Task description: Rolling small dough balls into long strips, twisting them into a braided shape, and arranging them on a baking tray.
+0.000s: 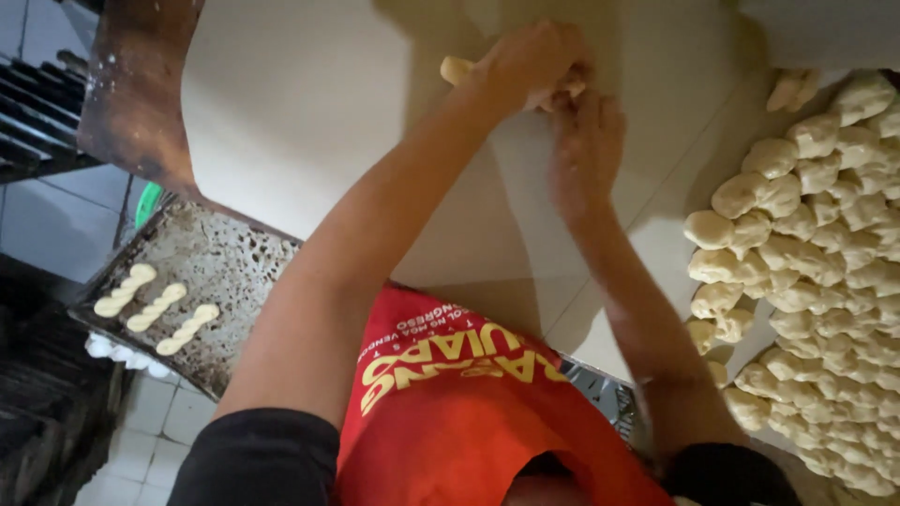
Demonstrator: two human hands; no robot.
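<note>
My left hand [530,61] is closed over a pale strip of dough [457,67] on the cream work table [300,103]; one end of the strip sticks out to the left of the fist. My right hand [586,150] lies just below it, fingers stretched toward the left hand, and their tips meet the dough's other end under the fist. Both forearms reach out from my body over a red apron [450,412] with yellow lettering.
Several pale dough lumps [816,272] are heaped along the table's right side. A dark, stained baking tray [220,253] at lower left carries three twisted dough sticks [155,307]. A worn wooden edge [131,94] borders the table; white floor tiles show below the tray.
</note>
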